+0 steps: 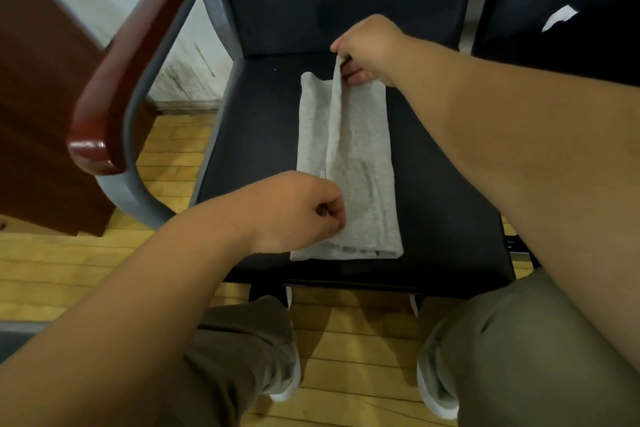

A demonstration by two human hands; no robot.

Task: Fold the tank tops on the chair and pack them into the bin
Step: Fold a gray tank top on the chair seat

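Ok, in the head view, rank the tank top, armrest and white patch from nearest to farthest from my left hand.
1. Tank top: on the seat, pinched by the left hand.
2. Armrest: up to the left.
3. White patch: far right, top of the view.

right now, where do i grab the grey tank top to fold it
Pinch the grey tank top from above at both ends of its raised long edge: far end where the right hand holds it, near end by the left hand. It lies as a long narrow strip, so end grips likely keep the flap straight.
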